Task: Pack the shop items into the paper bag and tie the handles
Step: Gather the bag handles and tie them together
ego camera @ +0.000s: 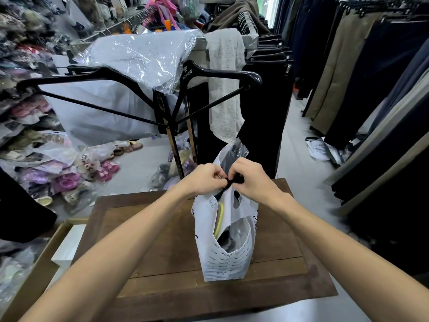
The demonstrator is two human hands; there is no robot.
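Both hands (228, 180) pinch black handles (234, 179) atop the paper bag (226, 259).

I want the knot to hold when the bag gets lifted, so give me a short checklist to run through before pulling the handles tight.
1. White printed paper bag stands upright on the dark wooden table: ok.
2. Both hands on the black ribbon handles above the bag mouth, left hand and right hand pinching them together: ok.
3. Knot fully formed: cannot tell, the fingers hide it.
4. Contents below the bag's rim: ok, a yellow-edged item and dark items sit inside.
5. Clear plastic wrap sticks up behind the hands, clear of the knot: cannot tell.
6. Bag well in from the table's edges: ok.
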